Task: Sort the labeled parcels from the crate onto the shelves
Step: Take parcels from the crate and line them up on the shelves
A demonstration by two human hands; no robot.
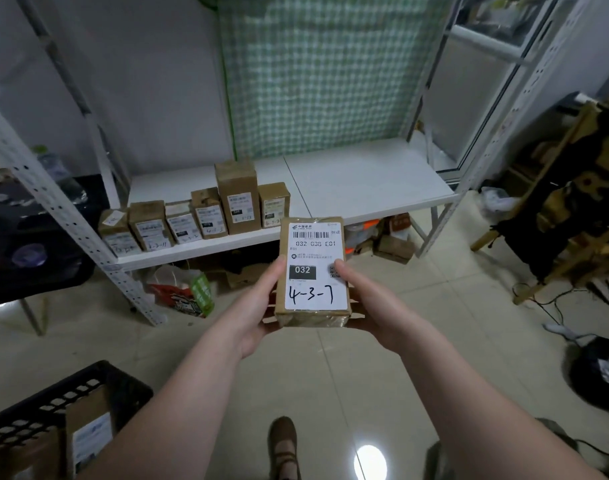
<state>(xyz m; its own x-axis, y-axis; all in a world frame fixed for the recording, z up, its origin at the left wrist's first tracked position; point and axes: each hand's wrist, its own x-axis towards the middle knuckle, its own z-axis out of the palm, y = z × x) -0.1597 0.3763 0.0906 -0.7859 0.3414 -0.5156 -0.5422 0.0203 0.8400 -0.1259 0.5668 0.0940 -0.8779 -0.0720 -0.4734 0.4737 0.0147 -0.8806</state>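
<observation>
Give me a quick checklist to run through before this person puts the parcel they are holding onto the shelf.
1. Grip: left hand and right hand hold the parcel by its sides: ok.
2. Label: handwritten 4-3-7 faces the camera, readable: ok.
3. Room: shelf is bare right of the row of parcels: ok.
4. Exact slot in the row: several codes there are blurred: cannot tell.

Parcel storeroom — metal shelving (365, 188); labelled boxes (239, 199); tiled floor (417, 323)
</observation>
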